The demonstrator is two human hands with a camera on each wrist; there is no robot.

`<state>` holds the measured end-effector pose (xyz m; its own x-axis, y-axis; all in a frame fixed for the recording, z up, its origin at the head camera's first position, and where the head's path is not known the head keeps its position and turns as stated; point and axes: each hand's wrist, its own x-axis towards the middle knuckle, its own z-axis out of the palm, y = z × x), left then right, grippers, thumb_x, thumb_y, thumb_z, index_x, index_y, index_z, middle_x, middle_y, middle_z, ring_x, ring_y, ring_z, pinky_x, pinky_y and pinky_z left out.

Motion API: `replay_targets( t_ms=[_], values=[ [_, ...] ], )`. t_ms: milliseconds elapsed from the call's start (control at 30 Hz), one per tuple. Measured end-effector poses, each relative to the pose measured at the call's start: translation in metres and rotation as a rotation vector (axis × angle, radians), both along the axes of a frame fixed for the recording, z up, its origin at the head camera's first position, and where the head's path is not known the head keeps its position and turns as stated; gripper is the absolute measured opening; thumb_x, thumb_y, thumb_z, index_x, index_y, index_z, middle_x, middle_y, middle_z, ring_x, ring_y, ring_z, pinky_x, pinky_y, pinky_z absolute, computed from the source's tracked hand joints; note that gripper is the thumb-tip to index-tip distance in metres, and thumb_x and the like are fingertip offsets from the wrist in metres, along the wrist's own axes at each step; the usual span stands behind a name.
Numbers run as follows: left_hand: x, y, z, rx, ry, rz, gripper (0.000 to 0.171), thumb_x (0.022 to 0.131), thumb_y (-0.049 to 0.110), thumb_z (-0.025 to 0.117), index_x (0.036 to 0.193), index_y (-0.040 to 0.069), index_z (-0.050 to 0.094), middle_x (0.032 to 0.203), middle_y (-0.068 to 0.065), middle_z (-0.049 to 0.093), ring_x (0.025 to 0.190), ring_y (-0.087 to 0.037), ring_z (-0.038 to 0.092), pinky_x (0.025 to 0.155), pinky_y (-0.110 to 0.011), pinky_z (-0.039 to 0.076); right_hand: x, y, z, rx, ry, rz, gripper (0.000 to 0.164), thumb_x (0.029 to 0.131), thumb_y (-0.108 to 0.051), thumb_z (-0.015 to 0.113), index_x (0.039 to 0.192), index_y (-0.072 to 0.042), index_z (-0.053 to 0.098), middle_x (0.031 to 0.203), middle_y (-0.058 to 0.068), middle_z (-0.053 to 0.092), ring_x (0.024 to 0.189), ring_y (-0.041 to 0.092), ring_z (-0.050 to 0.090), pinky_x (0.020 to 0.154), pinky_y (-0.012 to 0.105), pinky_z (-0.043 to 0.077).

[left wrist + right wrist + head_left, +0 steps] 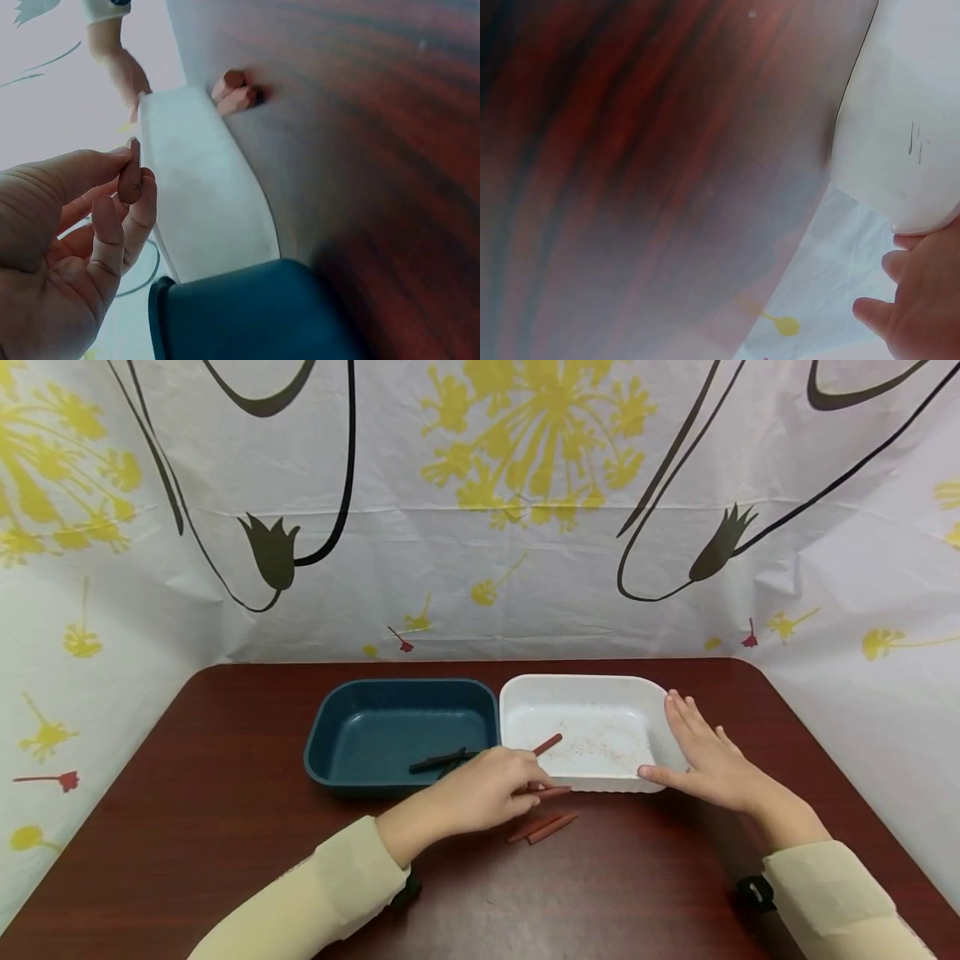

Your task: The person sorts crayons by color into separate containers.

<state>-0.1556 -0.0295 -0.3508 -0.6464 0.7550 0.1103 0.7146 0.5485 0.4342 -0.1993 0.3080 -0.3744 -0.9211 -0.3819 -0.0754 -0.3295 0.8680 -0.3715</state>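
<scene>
My left hand pinches a reddish-brown stick between thumb and fingers, just in front of the white tray. Past its knuckles, another reddish-brown stick shows at the tray's left end; its lower part is hidden by the hand. Two more sticks of that colour lie side by side on the table below the fingers; their ends look faceted in the left wrist view. With fingers spread straight, my right hand touches the right end of the white tray, thumb by its front corner.
A dark blue tray stands against the white one's left side, with several black sticks in it, partly behind the left hand. Fine reddish crumbs lie on the white tray's floor. Beyond the brown table hangs a patterned sheet.
</scene>
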Motion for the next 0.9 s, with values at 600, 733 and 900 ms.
replay_targets(
  t_ms=[600,733,900],
  values=[
    [-0.020,0.003,0.008,0.090,0.021,0.061,0.023,0.093,0.012,0.070,0.115,0.010,0.075,0.101,-0.003,0.072,0.082,-0.012,0.063,0.069,-0.017,0.048,0.001,-0.001,0.000,-0.006,-0.006,-0.004,0.115,0.088,-0.058,0.065,0.158,-0.002,-0.006,0.167,0.013,-0.014,0.154,0.042,-0.007,0.108,0.079,0.010],
    [-0.025,0.004,0.009,0.118,0.002,0.077,0.025,0.094,0.012,0.069,0.118,0.010,0.073,0.104,-0.003,0.072,0.081,-0.011,0.062,0.068,-0.016,0.047,0.001,-0.001,0.000,-0.004,-0.004,-0.004,0.115,0.088,-0.058,0.065,0.158,-0.003,-0.007,0.167,0.013,-0.014,0.154,0.042,-0.006,0.108,0.079,0.010],
    [-0.035,0.007,0.008,0.162,-0.012,0.092,0.024,0.093,0.011,0.069,0.117,0.010,0.074,0.103,-0.002,0.073,0.083,-0.011,0.063,0.069,-0.017,0.048,0.002,0.001,0.000,-0.012,-0.013,-0.008,0.115,0.088,-0.058,0.065,0.158,-0.004,-0.008,0.167,0.009,-0.017,0.154,0.039,-0.010,0.109,0.078,0.009]
  ],
)
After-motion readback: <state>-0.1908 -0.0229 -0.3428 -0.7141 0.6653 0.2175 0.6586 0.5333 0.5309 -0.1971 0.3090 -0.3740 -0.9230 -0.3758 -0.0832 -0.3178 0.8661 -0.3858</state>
